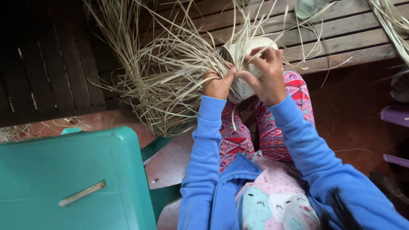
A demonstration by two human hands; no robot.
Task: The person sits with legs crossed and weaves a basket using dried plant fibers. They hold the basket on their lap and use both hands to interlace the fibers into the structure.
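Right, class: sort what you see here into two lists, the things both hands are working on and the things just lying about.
In use:
left hand
right hand
pale half-woven straw basket
loose bundle of dry straw strips

Lying about:
teal plastic stool
short pale stick on the stool
clear glass jar on the dark wooden slatted bench
purple plastic object at the right edge

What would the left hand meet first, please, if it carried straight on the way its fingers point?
Probably the loose straw strips it already grips: the left hand points up toward the woven basket, though depth is unclear.
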